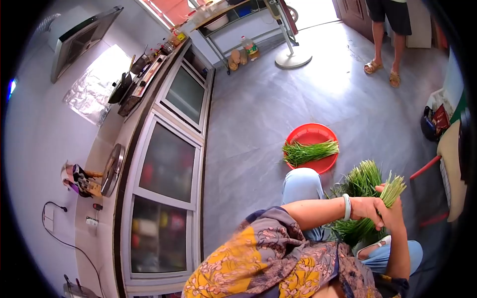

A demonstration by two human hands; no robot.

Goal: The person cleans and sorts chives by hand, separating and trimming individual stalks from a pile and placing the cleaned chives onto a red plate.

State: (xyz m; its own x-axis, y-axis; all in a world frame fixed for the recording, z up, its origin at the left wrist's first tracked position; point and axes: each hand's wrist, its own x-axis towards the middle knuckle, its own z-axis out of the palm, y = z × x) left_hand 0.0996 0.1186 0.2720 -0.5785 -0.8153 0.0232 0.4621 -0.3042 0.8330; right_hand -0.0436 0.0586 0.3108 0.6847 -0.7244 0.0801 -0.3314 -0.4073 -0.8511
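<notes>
A bunch of thin green stalks (394, 189), with pale ends pointing up, is held between my two hands. My left hand (366, 208), with a pale bracelet at the wrist, is closed at the lower part of the bunch. My right hand (392, 214) is wrapped round the bunch, touching my left hand; some fingers are hidden. Beneath and beyond them lies a larger pile of green stalks (361, 180) on the floor between my legs. More stalks (313, 151) lie across a red basin (310, 130) ahead of my knee.
Glass-fronted cabinets (166, 161) run along the left. A round stand base (293, 57) and an oil bottle (249, 46) are farther ahead. A person in sandals (386, 37) stands at the upper right. A chair (449, 171) and bags (438, 119) are at the right.
</notes>
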